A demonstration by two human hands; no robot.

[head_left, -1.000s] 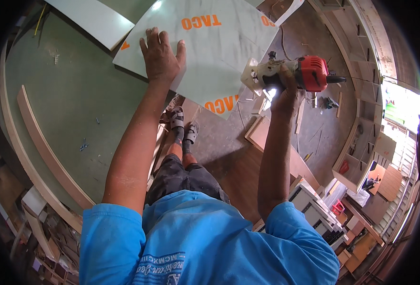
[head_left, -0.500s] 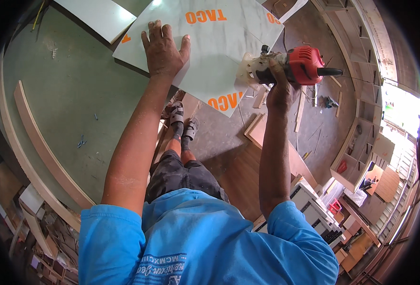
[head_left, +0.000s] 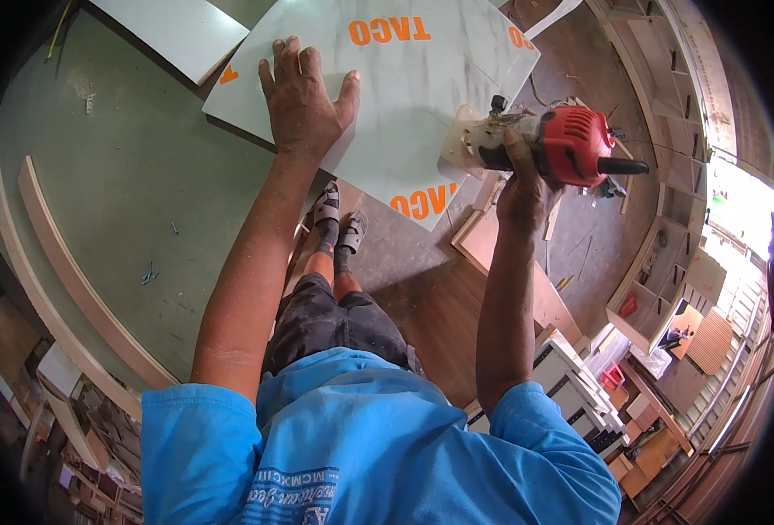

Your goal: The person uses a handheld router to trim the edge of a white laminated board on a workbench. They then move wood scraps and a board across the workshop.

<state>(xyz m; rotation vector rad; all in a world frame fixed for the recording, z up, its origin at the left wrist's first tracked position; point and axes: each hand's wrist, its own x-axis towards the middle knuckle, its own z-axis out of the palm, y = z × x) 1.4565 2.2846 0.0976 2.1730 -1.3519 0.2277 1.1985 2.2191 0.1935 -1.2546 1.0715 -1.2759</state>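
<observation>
A marble-patterned panel (head_left: 387, 96) with orange printing lies in front of me. My left hand (head_left: 304, 105) rests flat on its left part, fingers spread. In my right hand (head_left: 527, 188) is a red-and-black trim router (head_left: 575, 144), gripped round its body. The router lies nearly sideways, with its pale base against the panel's right edge and its dark cord end pointing right. The router's bit is hidden by the base.
Another white panel (head_left: 173, 35) lies at the far left. A long curved wooden strip (head_left: 72, 262) runs along the left side. Boards (head_left: 527, 280) lie on the floor at right, near white drawer-like units (head_left: 571, 381). Shelving (head_left: 667, 175) lines the right side.
My right hand and the router have shifted slightly right and nearer to me along the panel's edge. My left hand stays on the panel in nearly the same place.
</observation>
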